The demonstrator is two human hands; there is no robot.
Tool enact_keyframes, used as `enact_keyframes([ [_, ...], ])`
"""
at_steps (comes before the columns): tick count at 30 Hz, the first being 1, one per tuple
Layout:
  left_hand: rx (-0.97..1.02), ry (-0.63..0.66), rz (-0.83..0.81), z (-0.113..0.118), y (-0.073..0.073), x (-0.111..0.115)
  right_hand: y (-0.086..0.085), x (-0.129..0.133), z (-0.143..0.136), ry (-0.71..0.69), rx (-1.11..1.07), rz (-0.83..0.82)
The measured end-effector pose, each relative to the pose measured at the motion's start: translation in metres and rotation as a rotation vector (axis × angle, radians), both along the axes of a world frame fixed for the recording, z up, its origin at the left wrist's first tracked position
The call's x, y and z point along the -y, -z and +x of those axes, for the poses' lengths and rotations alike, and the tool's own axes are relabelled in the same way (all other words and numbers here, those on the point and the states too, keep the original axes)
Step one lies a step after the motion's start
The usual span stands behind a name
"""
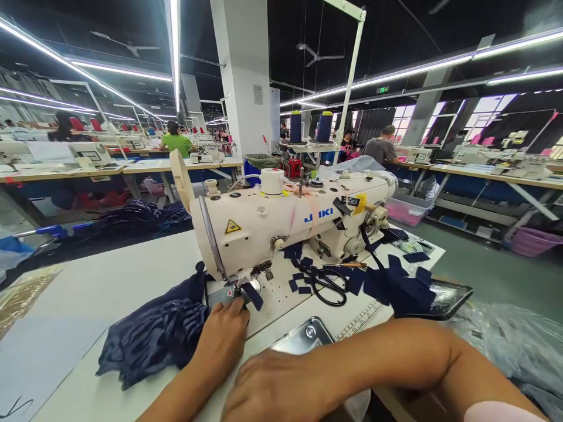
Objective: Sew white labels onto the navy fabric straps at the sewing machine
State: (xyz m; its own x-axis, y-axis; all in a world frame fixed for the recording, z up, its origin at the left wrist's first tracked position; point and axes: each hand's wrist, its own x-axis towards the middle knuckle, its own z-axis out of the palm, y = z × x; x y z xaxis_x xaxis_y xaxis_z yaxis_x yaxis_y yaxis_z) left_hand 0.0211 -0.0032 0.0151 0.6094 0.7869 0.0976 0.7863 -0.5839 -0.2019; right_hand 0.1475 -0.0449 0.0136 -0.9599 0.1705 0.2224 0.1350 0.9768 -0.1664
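A white sewing machine (264, 220) stands across the table, its needle area at the left end. My left hand (227, 322) is close to the presser foot, fingertips bent down at the needle plate; what lies under them is too small to tell. Beside it on the left lies a bunched heap of dark blue fabric (153, 328). A small navy piece (253, 295) hangs by the needle. My right hand (272, 387) is low in the view, over the table's front edge, with its fingers curled downward and their tips hidden.
Black scissors (329, 287) lie right of the needle among small navy pieces (355, 281). A metal tray (453, 299) holds more navy fabric. A metal plate (303, 337) lies near my right arm. Clear plastic (505, 340) is at the right. Other people sit further back.
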Motion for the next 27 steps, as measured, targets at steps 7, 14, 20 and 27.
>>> enact_keyframes([
  [7,0.118,0.114,0.126,-0.017,0.018,-0.009,-0.001,-0.056,0.085,0.715,0.272,0.321],
  [14,0.030,0.227,0.031,-0.035,0.013,0.021,0.012,-0.065,0.094,0.686,0.294,0.286],
  [20,0.099,0.127,-0.069,-0.037,0.011,0.035,0.004,-0.039,0.053,0.472,-0.049,0.170],
  [27,0.097,0.134,0.010,-0.042,0.020,0.036,0.031,-0.067,0.011,0.453,-0.021,0.109],
])
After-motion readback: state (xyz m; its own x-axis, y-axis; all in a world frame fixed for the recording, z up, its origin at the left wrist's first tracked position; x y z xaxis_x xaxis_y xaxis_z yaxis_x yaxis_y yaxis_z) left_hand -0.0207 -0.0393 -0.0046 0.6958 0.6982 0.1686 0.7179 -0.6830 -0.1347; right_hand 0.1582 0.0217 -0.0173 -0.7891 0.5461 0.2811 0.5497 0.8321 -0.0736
